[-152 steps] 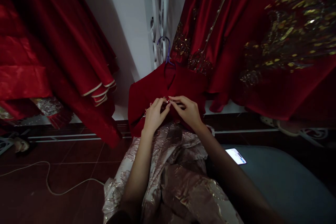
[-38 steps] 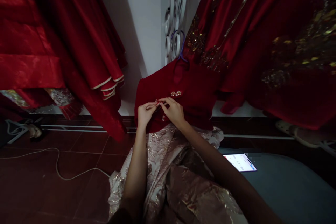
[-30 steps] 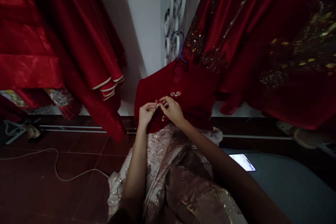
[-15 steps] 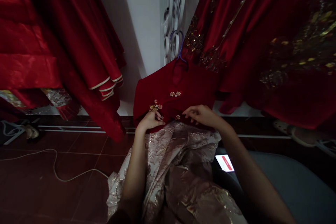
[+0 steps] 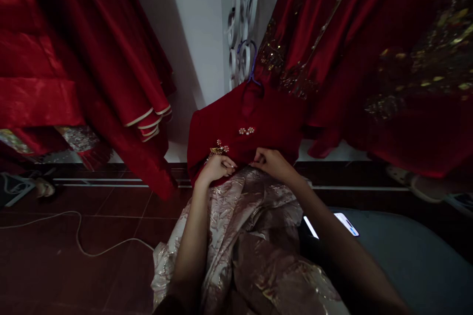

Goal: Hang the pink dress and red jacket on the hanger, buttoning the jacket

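— Garment (image 5: 218,120): position and heading?
— Red, on a purple hanger (image 5: 253,66), just beyond the brocade cloth (image 5: 232,206) in front of the person. Neck end points away, toward white scrollwork (image 5: 232,64); near edge faces the person.
— Long axis?
— Visible part broader left to right than neck to near edge. Full length hidden, so true axis undetermined.
— Trim?
— Pearl cluster (image 5: 246,131) below the neck; second ornament (image 5: 221,145) on the left, with gold-coloured metal beside it.
— Hands?
— Left hand (image 5: 217,168) curled at the near edge, below the second ornament; grip cannot be told. Right hand (image 5: 272,163) has thumb and finger drawn together at the same edge; whether they pinch anything is hidden.
— Surroundings?
— Red clothes (image 5: 118,49) hang at left, sequinned ones (image 5: 441,44) at right. Lit screen (image 5: 346,224) on a grey seat (image 5: 402,256).
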